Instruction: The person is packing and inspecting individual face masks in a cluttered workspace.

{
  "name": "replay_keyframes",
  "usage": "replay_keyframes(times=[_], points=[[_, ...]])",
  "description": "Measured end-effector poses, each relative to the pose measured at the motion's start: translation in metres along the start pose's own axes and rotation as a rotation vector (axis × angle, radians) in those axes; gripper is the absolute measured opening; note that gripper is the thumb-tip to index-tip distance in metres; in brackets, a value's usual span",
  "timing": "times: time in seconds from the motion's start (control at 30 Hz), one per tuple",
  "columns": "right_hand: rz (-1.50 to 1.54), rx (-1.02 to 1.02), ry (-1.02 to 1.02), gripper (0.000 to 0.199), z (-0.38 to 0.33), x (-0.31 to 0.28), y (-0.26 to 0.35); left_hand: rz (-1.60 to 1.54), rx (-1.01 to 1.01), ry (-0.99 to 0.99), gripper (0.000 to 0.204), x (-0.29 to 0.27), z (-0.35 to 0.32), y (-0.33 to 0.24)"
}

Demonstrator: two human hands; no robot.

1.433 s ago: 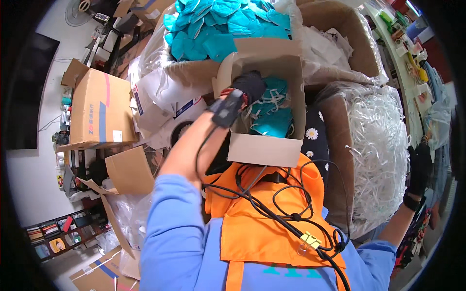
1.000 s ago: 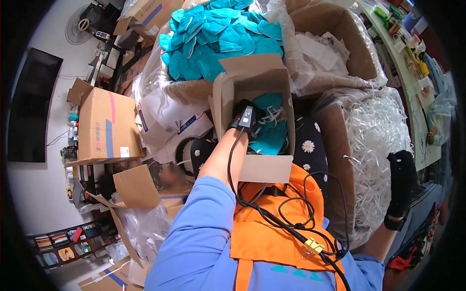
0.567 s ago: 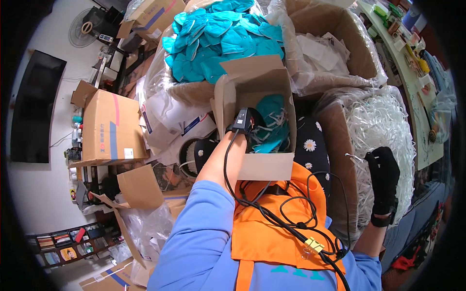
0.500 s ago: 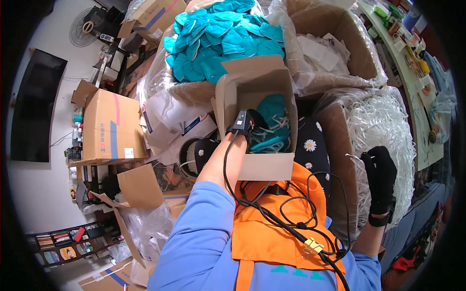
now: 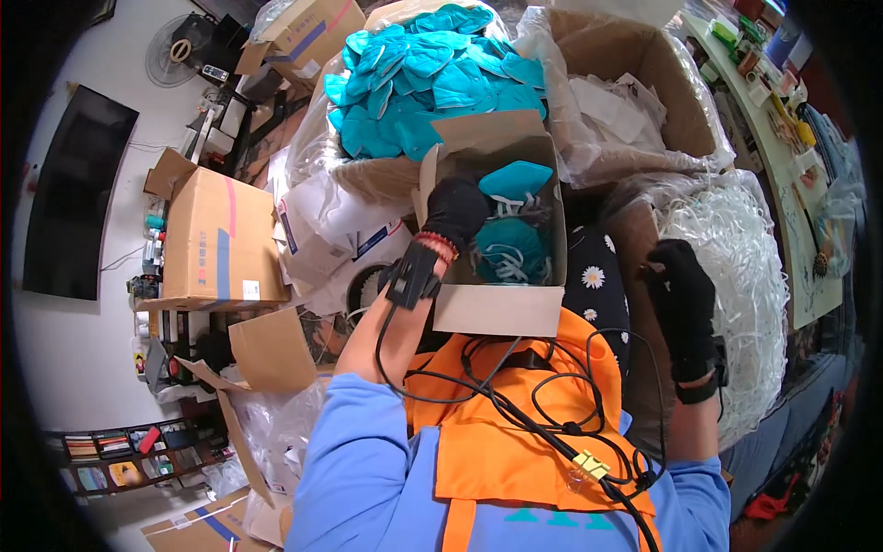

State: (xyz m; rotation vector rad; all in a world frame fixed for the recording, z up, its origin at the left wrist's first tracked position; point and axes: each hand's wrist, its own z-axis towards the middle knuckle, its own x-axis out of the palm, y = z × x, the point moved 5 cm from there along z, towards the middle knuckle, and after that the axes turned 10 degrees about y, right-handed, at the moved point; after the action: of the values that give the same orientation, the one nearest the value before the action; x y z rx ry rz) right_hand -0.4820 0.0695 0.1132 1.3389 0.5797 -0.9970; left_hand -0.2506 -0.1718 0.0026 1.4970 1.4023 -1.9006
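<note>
My left hand (image 5: 457, 213) wears a black glove and reaches over the left side of a small open carton (image 5: 497, 311). Its fingers are dark and partly hidden, so whether they grip anything is unclear. Beside it in the carton lie a teal face mask (image 5: 517, 179) with white straps and, nearer me, another teal mask (image 5: 508, 247) under loose white straps. My right hand (image 5: 681, 287), also black-gloved, is raised at the left edge of a box of white elastic straps (image 5: 727, 230). Its fingers are curled together; anything between them is too small to make out.
A plastic-lined box heaped with teal masks (image 5: 432, 78) stands beyond the carton. To its right, another lined box (image 5: 694, 101) holds white sheets. A closed-sided cardboard box (image 5: 216, 244) stands at left, a cluttered table (image 5: 809, 230) at far right. Black cables (image 5: 515, 405) hang across my orange apron.
My left hand has drawn back toward the carton's left side, uncovering the masks. My right hand has moved left and up from the straps; the white strap end at its fingers no longer shows.
</note>
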Motion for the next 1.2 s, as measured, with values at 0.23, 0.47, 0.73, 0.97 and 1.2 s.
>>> replay_keyframes(times=[0.23,0.47,0.73,0.97,1.2], points=[[0.862,0.002,0.071,0.032,0.058,0.059,0.017,-0.432,0.133,0.002,0.036,-0.069,-0.059,-0.032],[0.818,0.095,0.459,0.034,0.075,0.116,0.036,-0.592,0.282,0.087,0.034,-0.070,-0.082,-0.023],[1.150,0.295,0.186,0.030,0.070,0.125,0.010,-0.849,0.317,-0.109,0.020,-0.100,-0.096,0.009],[0.990,0.197,0.267,0.029,0.066,0.126,0.024,-1.174,0.250,0.020,0.030,-0.086,-0.083,0.012],[0.904,0.075,0.123,0.023,0.064,0.130,0.012,-0.616,0.306,0.031,0.047,-0.116,-0.102,0.011]])
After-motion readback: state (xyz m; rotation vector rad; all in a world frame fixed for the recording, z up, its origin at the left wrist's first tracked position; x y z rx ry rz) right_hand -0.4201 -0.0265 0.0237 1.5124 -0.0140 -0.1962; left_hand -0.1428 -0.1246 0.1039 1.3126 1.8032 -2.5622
